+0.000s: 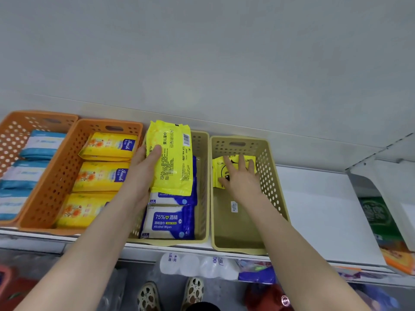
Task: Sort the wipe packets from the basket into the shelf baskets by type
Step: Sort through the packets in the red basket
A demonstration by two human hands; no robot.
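1. The left hand [143, 167] grips a bright yellow wipe packet [171, 158] by its left edge, thumb across the printed back face and fingers hidden behind it. The packet is held upright, clear of the baskets, barcode near its top right corner.
2. Directly below and behind that held packet sits a beige basket [203, 176] holding blue-and-white alcohol wipe packets [168, 222]; 2 are plainly visible, and a 3rd may lie further back behind the yellow packet, though I cannot be sure.
3. The right hand [241, 176] lies flat with fingers spread, pressing on a smaller yellow packet [219, 167] at the far end of a 2nd beige basket [272, 187]. The hand is open, not clamped; the packet rests on the basket floor against the back wall.
4. Nearer the body than the right hand, this basket's floor shows only a small white label [234, 206].
5. To the left of the left hand, an orange basket [56, 180] holds 3 yellow-orange packets [101, 176] in a row from front to back.
6. Further left, another orange basket [13, 135] holds blue-and-white packets [38, 145], partly cut off by the frame edge.
7. All 4 baskets stand side by side on a white shelf [318, 209], which is bare to the right of the right hand.
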